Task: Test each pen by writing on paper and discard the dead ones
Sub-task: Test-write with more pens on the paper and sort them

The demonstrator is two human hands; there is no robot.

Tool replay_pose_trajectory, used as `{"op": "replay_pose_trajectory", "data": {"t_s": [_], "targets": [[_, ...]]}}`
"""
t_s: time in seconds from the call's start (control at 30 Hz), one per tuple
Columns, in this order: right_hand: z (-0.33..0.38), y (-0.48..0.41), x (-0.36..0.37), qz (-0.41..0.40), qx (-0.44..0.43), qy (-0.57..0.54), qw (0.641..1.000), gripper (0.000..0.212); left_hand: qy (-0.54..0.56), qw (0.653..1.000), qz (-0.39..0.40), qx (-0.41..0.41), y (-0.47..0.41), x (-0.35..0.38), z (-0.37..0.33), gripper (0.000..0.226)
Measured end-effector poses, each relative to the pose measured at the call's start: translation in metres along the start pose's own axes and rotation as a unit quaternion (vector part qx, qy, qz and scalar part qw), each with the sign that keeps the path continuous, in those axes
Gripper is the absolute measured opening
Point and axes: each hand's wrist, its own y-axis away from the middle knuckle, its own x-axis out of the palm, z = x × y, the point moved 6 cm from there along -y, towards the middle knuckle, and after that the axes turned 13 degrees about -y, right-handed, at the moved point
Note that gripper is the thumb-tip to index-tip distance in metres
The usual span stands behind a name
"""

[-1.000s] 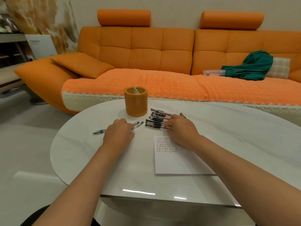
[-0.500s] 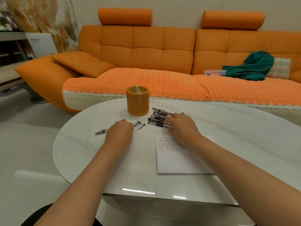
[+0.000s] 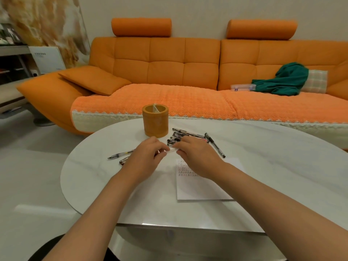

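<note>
**Head view: both hands pinching one clear pen above the table**

Head view, left to right. Two loose pens (image 3: pixel 120 155) lying on the white table (image 3: pixel 90 178), partly hidden under the left wrist. Left hand (image 3: pixel 146 157) raised just over the tabletop, fingertips pinching the left end of a clear pen (image 3: pixel 171 150). Behind the hands, an orange pen holder (image 3: pixel 155 120) standing upright near the far edge. Right hand (image 3: pixel 197 155) pinching the same pen's right end, barrel held level between both hands. Just behind the right hand, a pile of black-capped pens (image 3: pixel 185 135), one more pen (image 3: pixel 215 145) lying angled beside it. Under the right wrist, a sheet of paper (image 3: pixel 205 187) with rows of small marks near its top. Beyond, an orange sofa (image 3: pixel 188 72) carrying a green cloth (image 3: pixel 286 80).
</note>
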Motion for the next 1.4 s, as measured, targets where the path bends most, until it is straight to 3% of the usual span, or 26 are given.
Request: {"op": "replay_pose_trajectory", "data": {"t_s": [0.1, 0.37, 0.53, 0.67, 0.8, 1.0, 1.17, 1.4], "targets": [[-0.005, 0.009, -0.006, 0.000, 0.016, 0.002, 1.000, 0.025, 0.029, 0.999, -0.006, -0.014, 0.002, -0.004, -0.001, 0.017], [-0.033, 0.039, -0.024, -0.024, 0.072, 0.005, 0.997, 0.022, 0.025, 0.993, 0.077, -0.081, 0.008, 0.007, 0.004, 0.016], [-0.040, 0.050, -0.023, -0.026, 0.073, 0.044, 0.996, 0.022, 0.065, 0.992, 0.074, -0.074, 0.005, 0.016, -0.013, 0.011], [-0.036, 0.052, -0.021, 0.004, 0.074, -0.007, 0.997, 0.030, 0.098, 0.992, 0.061, -0.046, -0.002, 0.024, -0.033, 0.009], [-0.033, 0.051, -0.017, 0.019, 0.075, -0.060, 0.995, 0.025, 0.116, 0.992, 0.050, 0.000, -0.009, 0.034, -0.051, 0.009], [-0.048, 0.048, -0.017, 0.041, 0.085, -0.029, 0.995, 0.029, 0.156, 0.987, 0.028, -0.037, -0.019, 0.040, -0.047, 0.008], [-0.053, 0.050, -0.012, 0.075, 0.092, -0.034, 0.992, 0.026, 0.130, 0.990, 0.057, -0.021, -0.020, 0.045, -0.054, 0.002], [-0.053, 0.052, -0.015, 0.052, 0.077, 0.019, 0.995, 0.025, 0.141, 0.987, 0.069, -0.018, -0.023, 0.048, -0.053, 0.004]]}}
